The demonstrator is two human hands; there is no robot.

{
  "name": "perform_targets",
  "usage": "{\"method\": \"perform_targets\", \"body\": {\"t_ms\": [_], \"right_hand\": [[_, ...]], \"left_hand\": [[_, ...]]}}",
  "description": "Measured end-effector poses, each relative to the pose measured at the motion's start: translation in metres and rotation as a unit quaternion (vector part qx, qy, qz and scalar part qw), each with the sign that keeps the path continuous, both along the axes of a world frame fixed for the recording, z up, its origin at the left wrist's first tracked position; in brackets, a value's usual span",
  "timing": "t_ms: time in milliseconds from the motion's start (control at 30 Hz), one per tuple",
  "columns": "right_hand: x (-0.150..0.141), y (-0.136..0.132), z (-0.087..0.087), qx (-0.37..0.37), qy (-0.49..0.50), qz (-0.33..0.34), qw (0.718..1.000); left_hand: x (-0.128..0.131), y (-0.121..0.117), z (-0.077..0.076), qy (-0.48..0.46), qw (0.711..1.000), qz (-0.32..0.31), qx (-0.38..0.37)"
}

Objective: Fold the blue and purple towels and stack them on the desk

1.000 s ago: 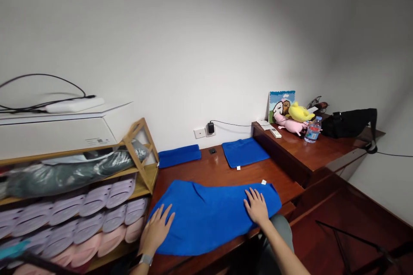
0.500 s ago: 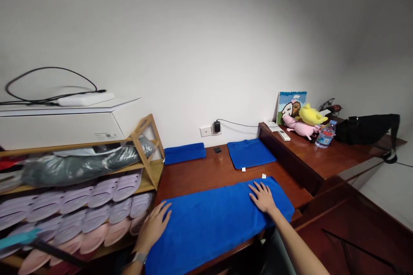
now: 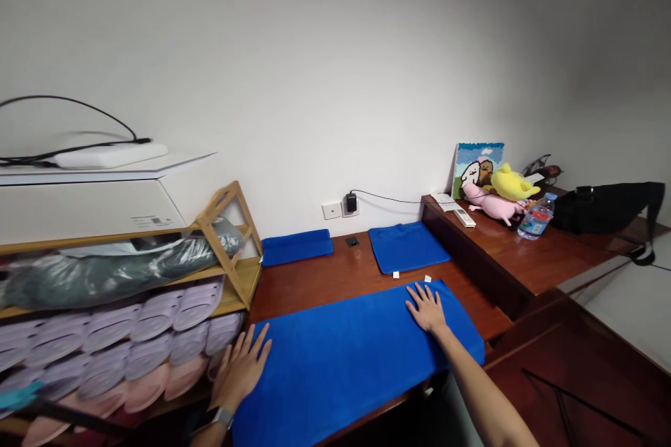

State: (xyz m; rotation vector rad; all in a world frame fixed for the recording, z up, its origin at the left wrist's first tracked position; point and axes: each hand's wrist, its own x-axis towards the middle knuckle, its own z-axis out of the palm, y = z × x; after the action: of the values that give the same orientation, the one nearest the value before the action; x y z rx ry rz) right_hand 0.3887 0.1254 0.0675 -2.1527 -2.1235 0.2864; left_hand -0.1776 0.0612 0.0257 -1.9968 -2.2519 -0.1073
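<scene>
A long blue towel (image 3: 340, 356) lies spread along the front of the brown desk (image 3: 298, 291), with a small white tag at its far edge. My left hand (image 3: 242, 367) rests on its left end, fingers spread. Flat on the right part of the cloth is my right hand (image 3: 426, 309), its fingers also apart. Behind it lie two more blue towels: a narrow folded one (image 3: 297, 247) at the back left and a squarish folded one (image 3: 407, 247) at the back right.
On the left stands a wooden rack (image 3: 235, 279) with lilac slippers (image 3: 152, 316), pink slippers and a white box (image 3: 89, 206) on top. The raised desk part at right holds a water bottle (image 3: 537, 218), plush toys (image 3: 511, 183), a remote (image 3: 464, 218) and a black bag (image 3: 608, 207).
The towel under my hands looks smoother and flatter. Both hands have stayed on it, the left shifting slightly outward. The view has shifted a little.
</scene>
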Motion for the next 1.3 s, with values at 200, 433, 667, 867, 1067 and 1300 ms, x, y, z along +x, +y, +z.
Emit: {"method": "perform_targets", "body": {"t_ms": [200, 433, 667, 867, 1067, 1300], "right_hand": [[-0.024, 0.005, 0.017, -0.008, -0.022, -0.018, 1.000], [-0.191, -0.025, 0.020, 0.050, 0.102, 0.233, 0.966], [-0.236, -0.012, 0.012, 0.027, 0.125, 0.249, 0.960], [-0.093, 0.028, 0.009, -0.005, 0.034, 0.088, 0.995], [0.043, 0.046, -0.003, -0.022, -0.031, -0.033, 0.999], [0.067, 0.063, -0.011, -0.024, -0.019, -0.028, 0.999]], "left_hand": [[0.017, 0.018, 0.024, -0.003, 0.999, -0.048, 0.017], [0.031, 0.023, 0.007, -0.082, 0.994, -0.067, 0.032], [0.019, 0.025, -0.005, -0.088, 0.994, -0.045, 0.039], [0.010, 0.030, -0.016, -0.080, 0.994, -0.046, 0.050], [0.007, 0.034, -0.019, -0.058, 0.997, -0.035, 0.040], [0.019, 0.039, -0.006, -0.075, 0.997, -0.003, 0.019]]}}
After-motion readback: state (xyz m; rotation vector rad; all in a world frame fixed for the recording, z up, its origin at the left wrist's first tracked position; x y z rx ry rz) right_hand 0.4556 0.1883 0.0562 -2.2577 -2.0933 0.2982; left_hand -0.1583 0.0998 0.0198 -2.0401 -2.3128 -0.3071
